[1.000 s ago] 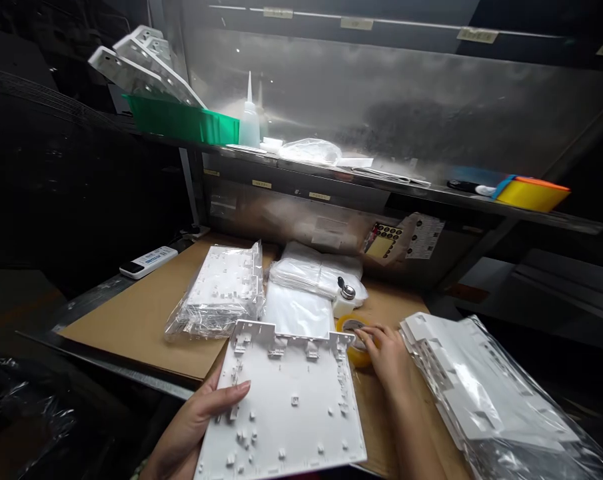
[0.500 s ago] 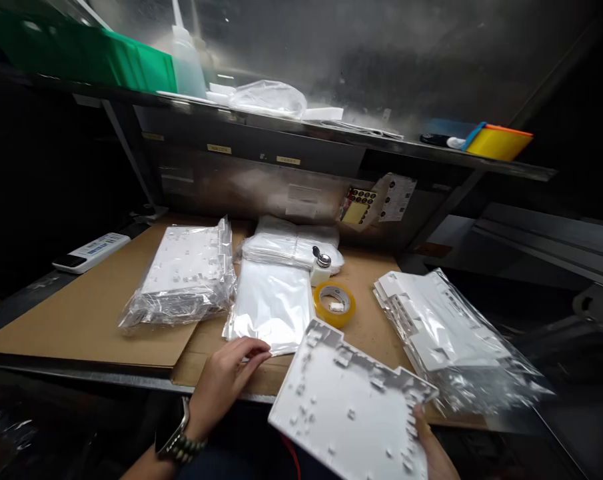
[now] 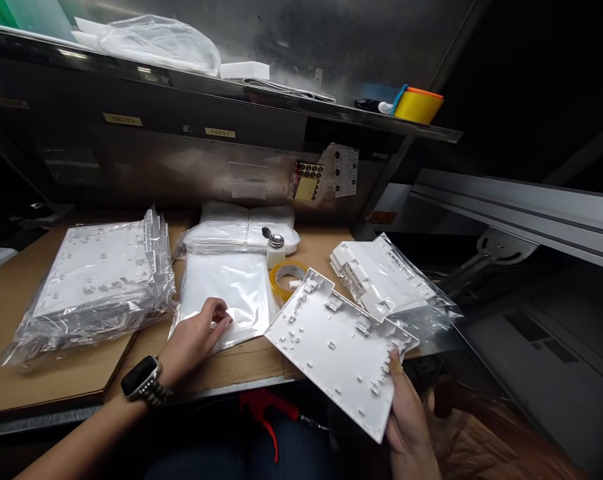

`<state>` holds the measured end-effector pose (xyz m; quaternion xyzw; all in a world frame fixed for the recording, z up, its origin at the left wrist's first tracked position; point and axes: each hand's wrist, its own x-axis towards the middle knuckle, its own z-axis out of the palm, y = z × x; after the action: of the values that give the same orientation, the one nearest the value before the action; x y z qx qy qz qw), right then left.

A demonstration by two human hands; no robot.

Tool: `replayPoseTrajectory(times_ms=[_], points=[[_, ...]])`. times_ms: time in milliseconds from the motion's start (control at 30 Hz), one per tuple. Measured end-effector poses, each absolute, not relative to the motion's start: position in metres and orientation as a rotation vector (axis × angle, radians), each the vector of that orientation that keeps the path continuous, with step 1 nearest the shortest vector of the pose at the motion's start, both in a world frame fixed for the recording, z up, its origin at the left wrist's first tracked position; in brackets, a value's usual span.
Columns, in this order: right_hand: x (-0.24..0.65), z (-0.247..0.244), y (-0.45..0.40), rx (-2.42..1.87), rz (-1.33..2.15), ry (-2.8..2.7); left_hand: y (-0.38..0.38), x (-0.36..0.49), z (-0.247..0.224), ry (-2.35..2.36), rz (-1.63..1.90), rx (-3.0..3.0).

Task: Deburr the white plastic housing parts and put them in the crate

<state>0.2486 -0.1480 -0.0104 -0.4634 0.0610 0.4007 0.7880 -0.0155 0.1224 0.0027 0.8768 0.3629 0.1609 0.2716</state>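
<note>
My right hand (image 3: 406, 407) grips the right edge of a white plastic panel (image 3: 334, 350), tilted in front of the table edge, its small clips and ribs facing up. Over the front of a stack of clear bags (image 3: 226, 287) is my left hand (image 3: 196, 333), its thumb and fingertips brought together; whether they pinch a bag's edge is too small to tell. Behind that stack lies a bundle of folded bags (image 3: 238, 230). A yellow tape roll (image 3: 281, 283) and a small bottle with a metal top (image 3: 276, 253) stand to the right, the tape partly hidden by the panel.
Bagged white panels (image 3: 98, 267) are stacked at the left, and more bagged parts (image 3: 381, 277) lie at the right. Above runs a metal shelf (image 3: 281, 100) with a yellow container (image 3: 418, 105). A red air gun (image 3: 266, 407) hangs below the table's front edge.
The view has shifted right and down. My left hand has moved further over the bag stack. The panel, still in my right hand, has risen and shows more fully.
</note>
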Motion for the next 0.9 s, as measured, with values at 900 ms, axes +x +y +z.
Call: replayPoseTrajectory(times_ms=[900], points=[[0.234, -0.031, -0.132, -0.964, 1.228, 0.005, 0.177, -0.017, 0.022, 0.810, 0.467, 1.488]])
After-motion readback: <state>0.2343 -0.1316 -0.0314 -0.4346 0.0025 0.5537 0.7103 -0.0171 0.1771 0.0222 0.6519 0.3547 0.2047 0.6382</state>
